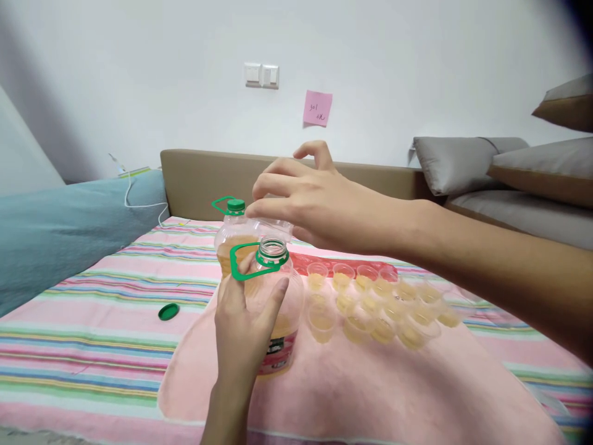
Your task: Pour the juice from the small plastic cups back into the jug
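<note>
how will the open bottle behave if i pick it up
The open bottle would probably flex when squeezed, as it looks like thin, clear plastic. It may feel fairly light for its size, since the liquid sits low inside. A hard tilt could spill it: the mouth is uncovered.

Clear, glossy plastic is seen in the front bottle [296, 295]; smooth green plastic in its handle [237, 272] and the loose cap [168, 311]. The cups [321, 320] are formed of thin, see-through plastic. Shiny, crinkled red film [301, 264] is noted behind. Soft, matt cloth is shown by the pink mat [393, 395], flatter printed cloth by the striped sheet [92, 346]. A satiny sheen is borne by the grey cushion [458, 162].
</note>
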The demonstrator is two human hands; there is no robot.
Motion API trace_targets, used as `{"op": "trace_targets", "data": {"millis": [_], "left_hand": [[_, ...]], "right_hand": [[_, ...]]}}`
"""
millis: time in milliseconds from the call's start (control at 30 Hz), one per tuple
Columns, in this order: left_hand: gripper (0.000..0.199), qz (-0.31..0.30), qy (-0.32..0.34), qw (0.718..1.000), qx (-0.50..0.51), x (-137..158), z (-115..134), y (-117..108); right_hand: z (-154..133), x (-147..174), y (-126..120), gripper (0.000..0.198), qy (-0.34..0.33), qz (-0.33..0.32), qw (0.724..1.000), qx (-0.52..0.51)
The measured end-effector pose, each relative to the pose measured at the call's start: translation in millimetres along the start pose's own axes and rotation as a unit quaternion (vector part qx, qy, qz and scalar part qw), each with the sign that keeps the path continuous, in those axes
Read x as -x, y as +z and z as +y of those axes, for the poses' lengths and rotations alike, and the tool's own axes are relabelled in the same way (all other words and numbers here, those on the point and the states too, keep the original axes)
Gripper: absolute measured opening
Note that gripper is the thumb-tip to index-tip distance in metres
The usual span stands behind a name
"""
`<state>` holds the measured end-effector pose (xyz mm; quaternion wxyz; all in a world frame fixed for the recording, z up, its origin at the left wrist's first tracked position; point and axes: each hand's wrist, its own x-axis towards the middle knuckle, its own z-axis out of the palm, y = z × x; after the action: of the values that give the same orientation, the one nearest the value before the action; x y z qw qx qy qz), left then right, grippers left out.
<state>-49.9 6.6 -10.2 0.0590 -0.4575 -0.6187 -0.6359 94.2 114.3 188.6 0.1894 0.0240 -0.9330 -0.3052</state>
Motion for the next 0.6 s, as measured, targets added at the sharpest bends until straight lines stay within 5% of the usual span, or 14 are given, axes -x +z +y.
{"op": "trace_targets", "data": {"millis": [600], "left_hand": [[0.053,-0.016,0.001,1.0,0.009,0.4,6.0,-2.7]], "right_hand": [[8.9,8.9,5.6,0.047,-0.005,0.047,0.998,-0.041]]}}
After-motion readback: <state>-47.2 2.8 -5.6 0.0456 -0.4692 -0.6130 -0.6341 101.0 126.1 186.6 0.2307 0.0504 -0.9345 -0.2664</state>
